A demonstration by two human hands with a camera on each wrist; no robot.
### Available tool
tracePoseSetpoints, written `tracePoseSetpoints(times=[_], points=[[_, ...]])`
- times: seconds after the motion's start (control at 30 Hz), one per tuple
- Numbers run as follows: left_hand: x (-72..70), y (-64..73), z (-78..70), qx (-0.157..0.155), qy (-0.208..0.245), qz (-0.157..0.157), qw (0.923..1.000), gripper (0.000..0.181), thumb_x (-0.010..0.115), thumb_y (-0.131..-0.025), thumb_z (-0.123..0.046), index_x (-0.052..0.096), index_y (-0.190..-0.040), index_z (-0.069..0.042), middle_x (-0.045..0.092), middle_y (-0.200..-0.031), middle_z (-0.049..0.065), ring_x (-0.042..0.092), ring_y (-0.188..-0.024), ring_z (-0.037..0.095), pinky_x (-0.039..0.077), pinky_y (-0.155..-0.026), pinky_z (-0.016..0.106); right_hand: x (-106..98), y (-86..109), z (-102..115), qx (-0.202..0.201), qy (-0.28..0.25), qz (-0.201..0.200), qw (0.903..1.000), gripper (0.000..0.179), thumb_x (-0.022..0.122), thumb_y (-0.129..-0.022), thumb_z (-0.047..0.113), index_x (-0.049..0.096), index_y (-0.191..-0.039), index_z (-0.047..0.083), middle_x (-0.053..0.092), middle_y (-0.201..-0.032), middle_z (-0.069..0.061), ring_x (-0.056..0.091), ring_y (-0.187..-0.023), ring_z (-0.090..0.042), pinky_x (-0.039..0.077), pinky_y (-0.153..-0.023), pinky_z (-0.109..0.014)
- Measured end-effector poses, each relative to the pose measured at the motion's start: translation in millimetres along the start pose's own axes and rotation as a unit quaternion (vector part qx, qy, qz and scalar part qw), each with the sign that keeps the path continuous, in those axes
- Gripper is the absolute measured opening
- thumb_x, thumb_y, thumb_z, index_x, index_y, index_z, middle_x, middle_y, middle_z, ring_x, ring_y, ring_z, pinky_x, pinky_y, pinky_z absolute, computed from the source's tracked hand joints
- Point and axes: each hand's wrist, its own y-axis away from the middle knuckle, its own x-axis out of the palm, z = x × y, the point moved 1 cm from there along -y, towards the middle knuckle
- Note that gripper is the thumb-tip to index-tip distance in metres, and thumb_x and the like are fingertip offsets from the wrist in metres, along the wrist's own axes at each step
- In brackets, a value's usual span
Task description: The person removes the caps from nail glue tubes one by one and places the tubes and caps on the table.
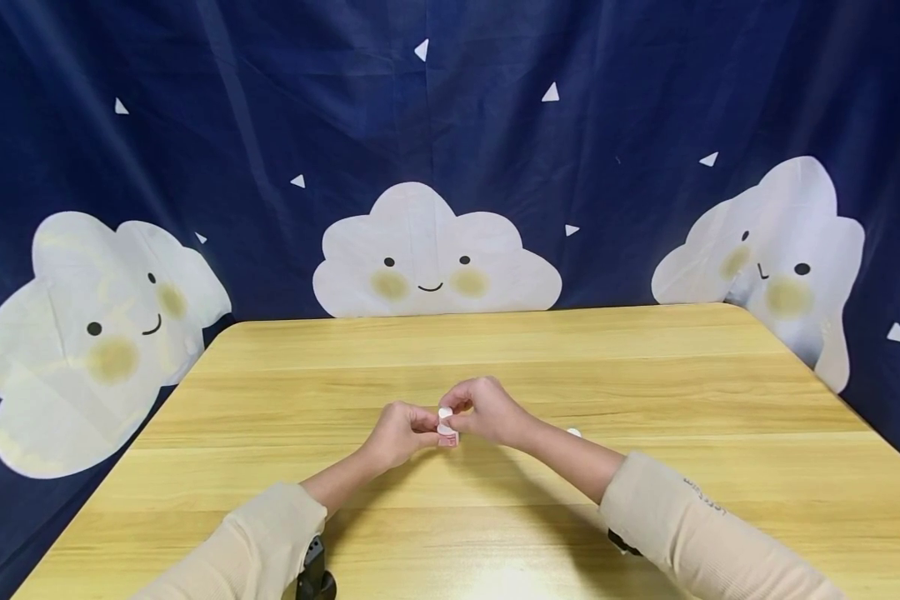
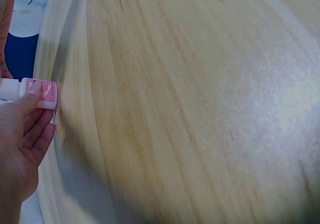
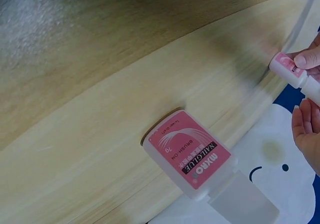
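A small white bottle with a pink label [image 1: 448, 440] is held up between both hands, over the middle of the table. My left hand [image 1: 396, 433] pinches its body, the thumb lying across the label in the left wrist view. At the white cap [image 2: 9, 89], the thumb and fingers of my right hand [image 1: 491, 412] take hold. A second bottle of the same look [image 3: 192, 151], labelled as brush-on nail glue, stands on the table by my right forearm. In the head view only its white top [image 1: 573, 432] shows, the rest hidden behind that forearm.
The wooden table [image 1: 270, 492] runs back to a dark blue curtain [image 1: 495, 100] printed with white clouds. A black device [image 1: 315, 571] sits at my left sleeve, and a dark strap [image 1: 622, 542] shows under the right one.
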Motion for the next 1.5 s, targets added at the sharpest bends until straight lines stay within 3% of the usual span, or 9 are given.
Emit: tracePoseSetpoints(times=[0.13, 0.43, 0.8, 1.3, 1.5], points=[[0.3, -0.4, -0.9, -0.005, -0.009, 0.001, 0.9999, 0.015, 0.075, -0.076, -0.009, 0.073, -0.086, 0.002, 0.073, -0.081, 0.014, 0.071, -0.074, 0.018, 0.053, -0.062, 0.015, 1.0, 0.0, -0.7, 0.0, 0.006, -0.025, 0.9997, 0.007, 0.069, -0.077, 0.0, 0.07, -0.083, -0.002, 0.071, -0.079, -0.01, 0.061, -0.071, -0.008, 0.056, -0.072, -0.03], [0.8, -2.6, 1.1, -0.009, -0.004, 0.004, 0.9999, 0.014, 0.074, -0.077, -0.007, 0.073, -0.087, 0.002, 0.072, -0.081, 0.015, 0.071, -0.074, 0.018, 0.053, -0.062, 0.014, 2.5, 0.0, -1.4, 0.006, -0.007, -0.048, 0.9988, 0.006, 0.073, -0.075, 0.0, 0.068, -0.074, -0.002, 0.069, -0.068, -0.01, 0.054, -0.057, 0.0, 0.047, -0.053, -0.012], [-0.9, -2.3, -3.2, -0.021, -0.021, 0.001, 0.9996, 0.013, 0.076, -0.075, -0.01, 0.074, -0.085, -0.001, 0.073, -0.081, 0.012, 0.07, -0.072, 0.014, 0.052, -0.061, 0.015, 1.6, -0.6, -0.6, 0.001, -0.011, -0.034, 0.9994, 0.003, 0.07, -0.077, 0.0, 0.069, -0.077, -0.003, 0.071, -0.072, -0.011, 0.062, -0.064, -0.005, 0.049, -0.058, -0.011], [-0.3, -2.0, -1.4, -0.013, -0.024, -0.001, 0.9996, 0.012, 0.076, -0.075, -0.01, 0.075, -0.084, -0.001, 0.073, -0.08, 0.012, 0.068, -0.07, 0.008, 0.052, -0.059, 0.014, 0.2, 0.5, 0.3, 0.003, -0.007, -0.006, 1.0, 0.007, 0.067, -0.077, -0.003, 0.07, -0.082, -0.001, 0.071, -0.076, -0.008, 0.059, -0.069, -0.004, 0.049, -0.064, -0.013], [-0.5, -1.2, -1.9, -0.015, -0.014, 0.004, 0.9998, 0.012, 0.075, -0.076, -0.008, 0.074, -0.086, 0.0, 0.073, -0.082, 0.013, 0.07, -0.072, 0.012, 0.052, -0.06, 0.014, 0.8, 0.6, 0.0, 0.009, 0.001, -0.016, 0.9998, 0.008, 0.069, -0.076, -0.001, 0.07, -0.084, -0.001, 0.071, -0.077, -0.008, 0.06, -0.07, -0.006, 0.053, -0.068, -0.02]])
